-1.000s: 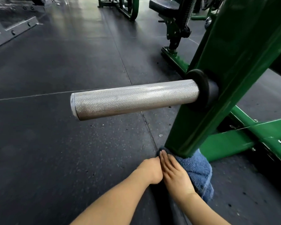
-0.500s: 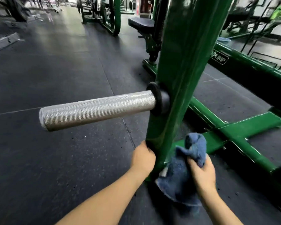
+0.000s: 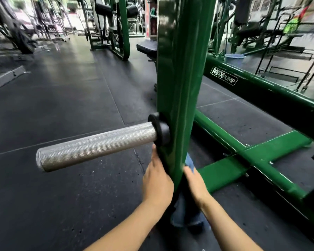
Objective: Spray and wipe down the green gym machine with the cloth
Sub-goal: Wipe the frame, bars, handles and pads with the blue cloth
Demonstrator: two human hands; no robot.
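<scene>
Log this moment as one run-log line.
step: wiping green upright | left hand: on the upright's left side | right hand: presses blue cloth on its right side | spray bottle: not visible

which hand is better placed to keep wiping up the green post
Right hand: it presses the blue cloth against the green post. The left hand only braces the post's other side, bare.

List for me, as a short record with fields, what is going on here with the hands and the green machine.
place: gym, dark rubber floor
machine part: green upright post
sticking out of post: knurled metal peg with black collar
left hand: against the post's left side
right hand: on the post's right side, with the blue cloth
cloth: mostly hidden behind the post
spray bottle: not seen
</scene>
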